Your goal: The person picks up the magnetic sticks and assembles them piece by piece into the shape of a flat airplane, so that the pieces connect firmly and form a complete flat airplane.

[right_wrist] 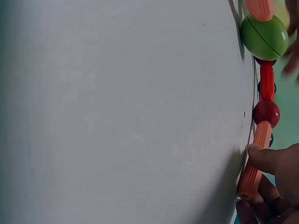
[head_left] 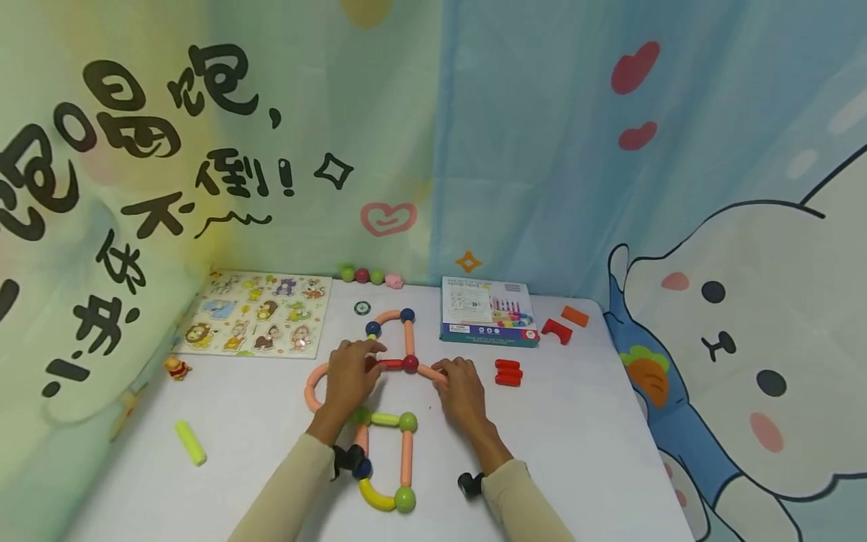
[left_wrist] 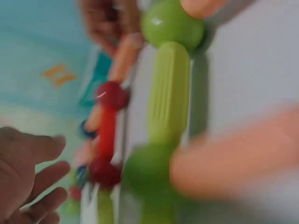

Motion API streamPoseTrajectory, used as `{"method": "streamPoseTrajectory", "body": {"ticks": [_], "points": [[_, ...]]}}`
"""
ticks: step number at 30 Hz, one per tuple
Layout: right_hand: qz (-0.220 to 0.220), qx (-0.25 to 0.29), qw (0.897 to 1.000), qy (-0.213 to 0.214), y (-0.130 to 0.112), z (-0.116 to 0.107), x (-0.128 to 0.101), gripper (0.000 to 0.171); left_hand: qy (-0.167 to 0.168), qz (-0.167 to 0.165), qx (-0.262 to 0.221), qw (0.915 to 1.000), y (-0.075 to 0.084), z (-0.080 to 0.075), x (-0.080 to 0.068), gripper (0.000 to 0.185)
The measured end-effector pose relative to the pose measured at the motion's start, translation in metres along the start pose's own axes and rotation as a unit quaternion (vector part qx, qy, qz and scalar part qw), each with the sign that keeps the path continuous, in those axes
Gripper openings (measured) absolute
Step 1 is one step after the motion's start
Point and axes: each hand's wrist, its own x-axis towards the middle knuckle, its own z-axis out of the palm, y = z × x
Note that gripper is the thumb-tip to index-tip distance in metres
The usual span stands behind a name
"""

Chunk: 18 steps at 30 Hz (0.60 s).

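My right hand [head_left: 462, 390] pinches a peach magnetic rod [right_wrist: 256, 161] between thumb and fingers. The rod's far end meets a dark red ball [head_left: 410, 364], which a red rod [head_left: 390, 365] joins on its left. Above that ball, an upright peach rod [head_left: 409, 339] and blue balls form an arch. Over the left part of the build hovers my left hand [head_left: 348, 380]; in the left wrist view its fingers [left_wrist: 44, 184] are spread and hold nothing. Closer to me lies a loop with green balls [head_left: 408, 422], a light green rod [left_wrist: 169, 93] and a yellow curved rod [head_left: 376, 497].
An animal puzzle board [head_left: 254, 315] lies back left, and a toy box [head_left: 489, 310] back right. Red rods [head_left: 508, 373], a red arch piece [head_left: 557, 331] and an orange block [head_left: 575, 315] are on the right. A light green rod [head_left: 190, 443] and small bear figure [head_left: 177, 368] lie left.
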Motion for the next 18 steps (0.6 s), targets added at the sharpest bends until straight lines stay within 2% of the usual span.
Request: {"method": "streamPoseTrajectory", "body": {"ticks": [2, 5, 7, 10, 13, 14, 16, 18], "points": [[-0.001, 0.000, 1.000, -0.002, 0.000, 0.000, -0.001, 0.027, 0.061, -0.022, -0.011, 0.9978, -0.011, -0.023, -0.018, 0.027], [0.002, 0.001, 1.000, 0.000, 0.000, -0.002, -0.003, 0.026, 0.144, -0.070, -0.008, 0.9870, -0.034, -0.061, -0.047, 0.025], [0.007, 0.004, 1.000, 0.000, 0.000, -0.003, -0.004, 0.026, 0.186, -0.108, 0.005, 0.9766, -0.052, -0.084, -0.066, 0.023], [0.008, 0.008, 1.000, -0.001, 0.000, -0.005, -0.005, 0.026, 0.223, -0.174, 0.035, 0.9584, -0.077, -0.114, -0.095, 0.024], [0.007, 0.012, 1.000, -0.006, -0.001, -0.005, -0.005, 0.026, 0.220, -0.263, 0.063, 0.9373, -0.097, -0.137, -0.119, 0.035], [0.008, 0.014, 1.000, -0.009, 0.000, -0.005, -0.004, 0.027, 0.208, -0.295, 0.070, 0.9297, -0.102, -0.143, -0.126, 0.040], [0.006, 0.018, 1.000, -0.011, 0.000, -0.004, -0.003, 0.027, 0.165, -0.360, 0.080, 0.9150, -0.111, -0.152, -0.135, 0.051], [0.004, 0.023, 1.000, -0.012, 0.000, -0.003, -0.002, 0.027, 0.124, -0.391, 0.086, 0.9082, -0.120, -0.156, -0.141, 0.055]]}}
